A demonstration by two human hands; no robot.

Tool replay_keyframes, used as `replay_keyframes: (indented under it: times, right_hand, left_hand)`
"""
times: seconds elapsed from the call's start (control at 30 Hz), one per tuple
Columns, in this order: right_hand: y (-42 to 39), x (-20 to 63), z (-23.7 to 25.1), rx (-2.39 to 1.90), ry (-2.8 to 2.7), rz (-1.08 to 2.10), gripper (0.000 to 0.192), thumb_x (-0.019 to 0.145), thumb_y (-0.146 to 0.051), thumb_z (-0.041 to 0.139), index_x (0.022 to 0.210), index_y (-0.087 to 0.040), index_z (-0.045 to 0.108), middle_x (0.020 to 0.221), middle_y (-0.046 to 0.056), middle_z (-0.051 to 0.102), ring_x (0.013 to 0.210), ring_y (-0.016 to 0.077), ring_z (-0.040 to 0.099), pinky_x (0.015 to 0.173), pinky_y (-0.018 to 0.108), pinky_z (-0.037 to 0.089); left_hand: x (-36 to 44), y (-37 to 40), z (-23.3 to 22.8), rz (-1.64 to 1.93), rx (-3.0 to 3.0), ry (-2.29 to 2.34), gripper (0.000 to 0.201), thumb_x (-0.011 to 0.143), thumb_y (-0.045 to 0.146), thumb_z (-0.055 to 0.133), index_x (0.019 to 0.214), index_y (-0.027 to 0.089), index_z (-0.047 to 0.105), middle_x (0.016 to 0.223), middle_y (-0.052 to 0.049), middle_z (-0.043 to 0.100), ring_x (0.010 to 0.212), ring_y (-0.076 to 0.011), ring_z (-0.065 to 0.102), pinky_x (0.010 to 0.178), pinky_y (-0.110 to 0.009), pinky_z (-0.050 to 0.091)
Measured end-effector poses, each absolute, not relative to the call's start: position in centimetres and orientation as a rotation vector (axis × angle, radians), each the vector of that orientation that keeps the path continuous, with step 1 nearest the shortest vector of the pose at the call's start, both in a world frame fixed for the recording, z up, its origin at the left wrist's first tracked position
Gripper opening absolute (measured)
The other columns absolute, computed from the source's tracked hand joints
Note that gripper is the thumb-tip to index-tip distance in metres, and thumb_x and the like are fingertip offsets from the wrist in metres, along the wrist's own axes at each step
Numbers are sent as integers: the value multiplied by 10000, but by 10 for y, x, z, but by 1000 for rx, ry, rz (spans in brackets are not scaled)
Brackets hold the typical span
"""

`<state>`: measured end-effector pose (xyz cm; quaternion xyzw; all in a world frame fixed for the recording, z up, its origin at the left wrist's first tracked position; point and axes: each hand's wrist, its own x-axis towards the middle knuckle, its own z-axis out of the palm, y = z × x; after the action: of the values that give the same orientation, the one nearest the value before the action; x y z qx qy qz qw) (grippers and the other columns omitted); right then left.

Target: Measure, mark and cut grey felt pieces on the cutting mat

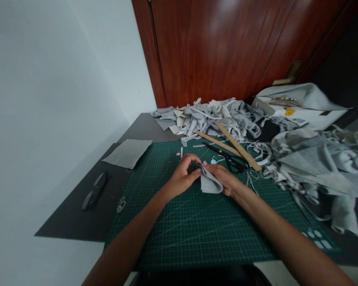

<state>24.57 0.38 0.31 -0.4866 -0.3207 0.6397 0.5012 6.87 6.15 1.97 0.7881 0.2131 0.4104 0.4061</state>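
We take the green cutting mat [196, 222] as landmark. Over its middle, slightly toward the far edge, both hands meet on a small folded grey fabric piece [209, 182]. Left hand [181, 176]: grip pinched on the fabric's upper left corner, fingers curled in. Right hand [223, 176]: grip also grasping the fabric, thumb and fingers along its upper edge, palm resting just beside it on the mat. The fabric lies partly on the mat, its top edge lifted between the two hands.

Just beyond the hands, on the mat's far right part, we see black scissors [229, 159], apart from the right hand. Two wooden rulers [238, 149] lie crossed behind the scissors, reaching toward the scrap pile [208, 115] past the mat's far edge. Right of the mat, a heap of larger grey fabric [322, 167]. Off the mat's far left corner, a flat grey fabric rectangle [128, 153] on the dark table [77, 222]. Left of the mat, black eyeglasses [94, 190] on the table. A small pink dot [178, 153] near the mat's far edge.
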Motion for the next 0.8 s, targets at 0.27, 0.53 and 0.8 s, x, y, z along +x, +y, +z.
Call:
replay_keyframes:
  times: [0.27,0.53,0.8]
  right_hand:
    - [-4,247,1,-1220,-801,1722,145,753,-263,857,793,-194,736,665,-8,726,492,115,601,433,205,460]
    - [-8,244,10,-1213,-878,1900,325,938,-523,707,954,-198,727,649,16,729,520,159,666,520,261,581]
    - [-8,240,14,-1079,-812,1238,738,809,-878,619,1261,-295,645,1168,92,756,1026,291,719,775,397,619]
  left_hand:
    - [60,50,33,809,2288,177,311,956,508,709,1177,302,785,1499,-92,606,1493,-333,439,1244,-564,314]
    - [75,38,33,1005,1973,608,386,987,483,619,790,173,735,789,-35,718,742,-174,660,697,-272,503]
    - [68,58,23,1345,1706,1085,453,947,526,619,647,189,575,611,33,493,585,-119,435,549,-242,324]
